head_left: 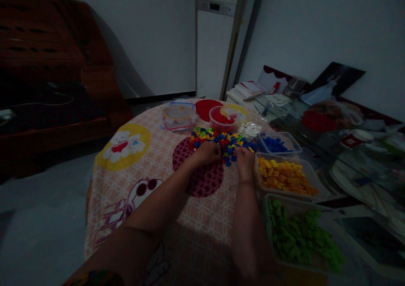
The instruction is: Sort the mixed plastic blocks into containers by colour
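Our two hands are down at a pile of mixed little bricks [232, 141] on the round table.
Our left hand [207, 153] has its fingers curled at the near edge of the pile, and our right hand [245, 161] is bent in just beside it, but we cannot tell if either one is pinching a brick. The pile is red, blue, yellow and green, and it sits on the tablecloth [196, 222] in front of a round tub [217, 126] with red bits [223, 118] in it. White bits [249, 130] are near that tub. On our right we see blue bricks [275, 144], then yellow bricks [283, 176], then green bricks [302, 233], each kind in its own clear box. The yellow ones are close to our right hand. Clear lids [179, 118] lie past the pile, on the left.
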A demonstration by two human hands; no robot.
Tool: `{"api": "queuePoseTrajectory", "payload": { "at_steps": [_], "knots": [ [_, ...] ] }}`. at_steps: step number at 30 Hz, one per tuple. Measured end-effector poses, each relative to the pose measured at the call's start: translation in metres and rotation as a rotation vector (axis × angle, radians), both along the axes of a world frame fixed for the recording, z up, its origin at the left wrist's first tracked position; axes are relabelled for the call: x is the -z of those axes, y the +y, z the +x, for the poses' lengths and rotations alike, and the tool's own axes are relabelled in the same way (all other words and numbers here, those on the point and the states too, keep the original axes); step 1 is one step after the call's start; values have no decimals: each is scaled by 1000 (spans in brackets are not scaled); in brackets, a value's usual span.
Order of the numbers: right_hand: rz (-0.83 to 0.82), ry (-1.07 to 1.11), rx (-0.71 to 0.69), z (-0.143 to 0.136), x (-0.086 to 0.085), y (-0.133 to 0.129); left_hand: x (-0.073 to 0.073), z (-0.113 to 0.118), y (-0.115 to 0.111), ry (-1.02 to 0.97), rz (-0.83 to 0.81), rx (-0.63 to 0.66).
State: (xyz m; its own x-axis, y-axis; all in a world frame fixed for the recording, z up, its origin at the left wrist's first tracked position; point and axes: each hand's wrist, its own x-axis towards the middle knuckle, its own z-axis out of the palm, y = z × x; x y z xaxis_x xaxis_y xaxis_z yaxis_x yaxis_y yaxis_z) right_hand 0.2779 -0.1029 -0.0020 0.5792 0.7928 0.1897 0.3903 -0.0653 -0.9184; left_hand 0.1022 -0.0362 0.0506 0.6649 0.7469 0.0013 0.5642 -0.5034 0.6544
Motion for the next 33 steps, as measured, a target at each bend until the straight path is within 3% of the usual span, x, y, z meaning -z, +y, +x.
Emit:
{"api": "queuePoseTrajectory", "payload": {
  "at_steps": [4,8,22,33],
  "knots": [
    [13,-3,3,-2,-3,0,0,-8,7,-332,-468,44],
    [15,-9,3,-1,-2,0,-2,-12,10,-471,-664,46],
    [-9,-18,4,2,3,1,-3,-17,14,-580,-693,-71],
    [5,-1,2,3,9,3,-1,-17,17,-664,-779,-4]
  ]
}}
